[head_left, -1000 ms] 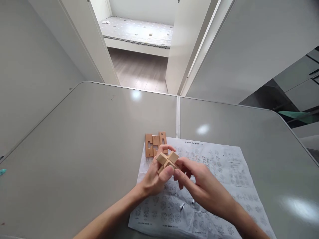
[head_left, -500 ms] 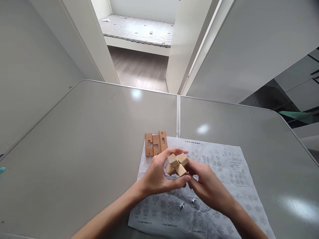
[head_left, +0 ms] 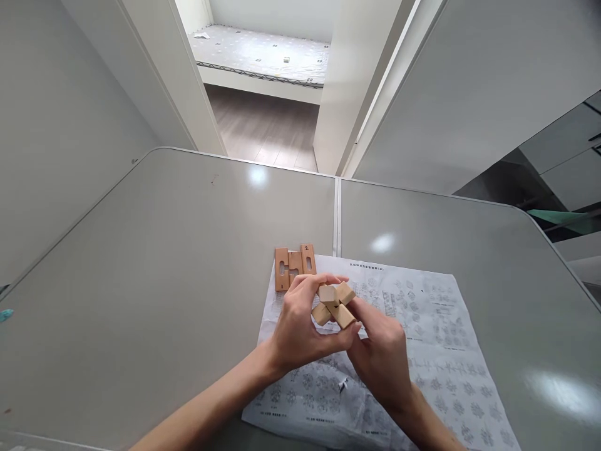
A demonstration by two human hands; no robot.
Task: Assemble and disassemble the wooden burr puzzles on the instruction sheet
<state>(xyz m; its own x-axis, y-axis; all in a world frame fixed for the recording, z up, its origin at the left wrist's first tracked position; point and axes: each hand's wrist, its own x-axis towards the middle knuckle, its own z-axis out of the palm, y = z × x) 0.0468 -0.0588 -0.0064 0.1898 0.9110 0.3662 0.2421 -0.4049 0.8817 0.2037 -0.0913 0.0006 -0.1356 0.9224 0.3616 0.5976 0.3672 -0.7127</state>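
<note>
A partly joined wooden puzzle cross of light wood blocks is held above the paper. My left hand curls round its left side, thumb under it and fingers over the top. My right hand grips it from the right and below. Both hands are closed on it. Three loose notched wooden pieces lie side by side on the table just beyond my left fingers, one marked with a 2.
A printed instruction sheet covered in small diagrams lies under my hands. Two grey tables meet at a seam. Grey partition panels stand left and right, with a doorway and wooden floor beyond.
The puzzle cross has shifted slightly right and been turned in my hands. My right hand has moved in under it, and my left fingers have closed over its top.
</note>
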